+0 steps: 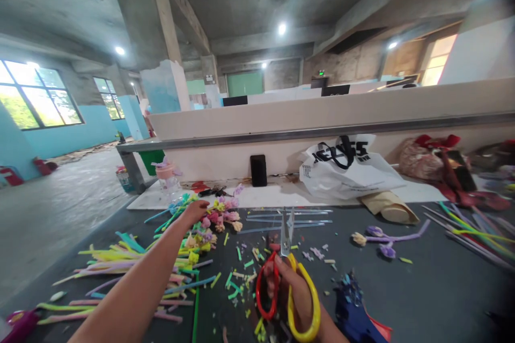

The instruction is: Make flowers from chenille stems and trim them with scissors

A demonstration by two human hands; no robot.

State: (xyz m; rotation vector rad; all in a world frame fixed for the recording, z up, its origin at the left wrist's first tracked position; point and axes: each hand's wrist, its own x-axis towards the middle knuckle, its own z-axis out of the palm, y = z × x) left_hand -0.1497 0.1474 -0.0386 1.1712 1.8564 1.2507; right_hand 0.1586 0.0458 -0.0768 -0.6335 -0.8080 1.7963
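My left hand (196, 211) reaches over a pile of pipe-cleaner flowers (217, 220) in pink, purple, yellow and cream. Its fingertips are at the pile's far side; they are small and partly hidden, so their grip is unclear. My right hand (295, 284) is closed round scissors (286, 233) with one red and one yellow handle loop. Their blades point away from me and stand slightly apart, with nothing visible between them. Cut pipe-cleaner bits (237, 281) lie scattered left of the scissors. A purple flower stem (398, 238) with several blooms lies to the right.
Coloured pipe-cleaner stems (116, 262) lie under and beside my left forearm. Thin strips (289, 220) lie beyond the scissors. A black phone (258, 170) leans on the partition, near a white bag (346, 169). A dark blue object (354, 305) lies at front right.
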